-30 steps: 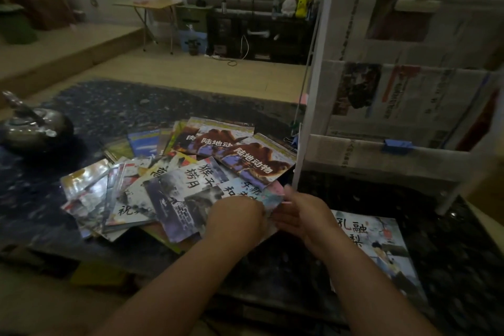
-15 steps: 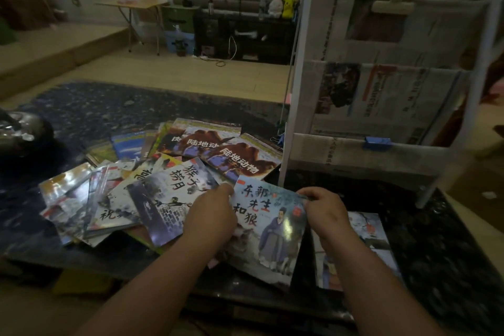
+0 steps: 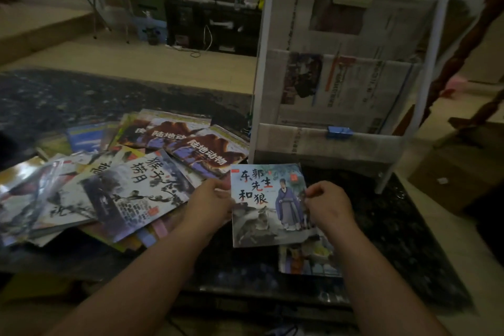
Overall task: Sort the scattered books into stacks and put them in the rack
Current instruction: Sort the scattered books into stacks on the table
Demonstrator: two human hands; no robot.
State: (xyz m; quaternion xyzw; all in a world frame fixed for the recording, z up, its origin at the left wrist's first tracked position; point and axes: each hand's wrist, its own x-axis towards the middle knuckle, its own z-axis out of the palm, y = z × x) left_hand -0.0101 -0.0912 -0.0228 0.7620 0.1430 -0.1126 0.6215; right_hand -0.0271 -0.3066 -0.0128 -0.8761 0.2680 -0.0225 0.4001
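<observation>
Book shifted right, squared up — now above lone book on worktop, near rack. Left hand pinches its left edge, right hand its right edge. Risk: glossy covers slide, stack lands crooked; left forearm may nudge scattered pile.

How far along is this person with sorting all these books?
Barely begun. Done: a lone book lies apart at the right, seemingly a stack's start. In hand: the left hand and right hand pinch the robed-figure book over it. Left: the scattered pile remains unsorted, and the white rack shows only newspaper, no books.
</observation>
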